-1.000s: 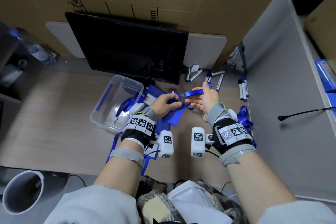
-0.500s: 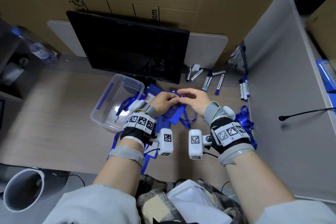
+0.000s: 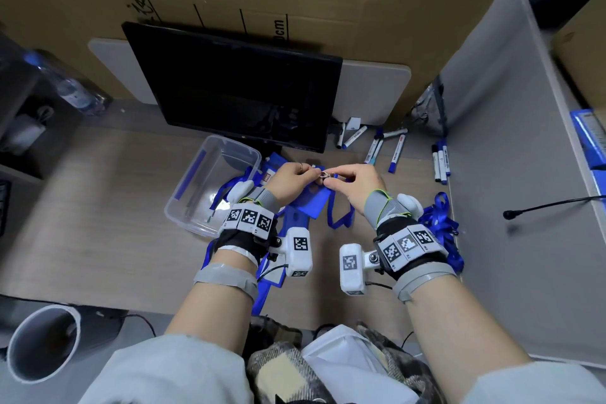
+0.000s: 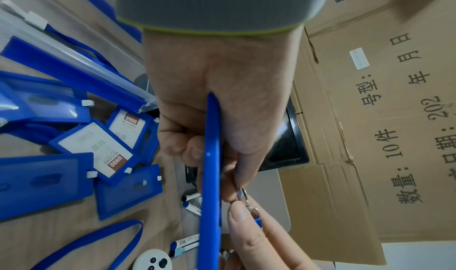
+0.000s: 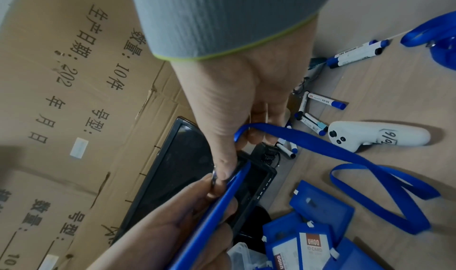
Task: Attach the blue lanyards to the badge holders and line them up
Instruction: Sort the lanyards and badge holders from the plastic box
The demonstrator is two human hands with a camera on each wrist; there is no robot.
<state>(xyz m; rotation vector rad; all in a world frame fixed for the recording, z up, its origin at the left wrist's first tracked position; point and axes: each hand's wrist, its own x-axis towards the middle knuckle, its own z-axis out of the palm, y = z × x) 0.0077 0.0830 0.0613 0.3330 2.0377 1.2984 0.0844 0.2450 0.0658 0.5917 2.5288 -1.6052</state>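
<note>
My left hand [image 3: 292,179] grips a blue badge holder [image 3: 313,203] above the desk; it shows edge-on in the left wrist view [image 4: 209,176]. My right hand [image 3: 352,182] pinches the metal clip [image 3: 325,174] of a blue lanyard [image 3: 339,216] right at the holder's top edge, beside my left fingertips. The clip [image 4: 246,200] touches the holder's top. The lanyard strap [image 5: 345,157] trails from my right hand down onto the desk. Several more blue badge holders [image 4: 93,143] lie on the desk to the left, some with ID cards inside.
A clear plastic bin [image 3: 213,184] sits left of my hands. A black monitor [image 3: 236,88] stands behind, cardboard [image 3: 295,10] behind it. Several markers [image 3: 393,147] lie at the back right. More blue lanyards [image 3: 439,220] are heaped by the grey partition [image 3: 524,174].
My right hand turned over from palm-up with the lanyard and came in to meet my left hand; it now pinches the clip at the holder's top. The strap dropped onto the desk.
</note>
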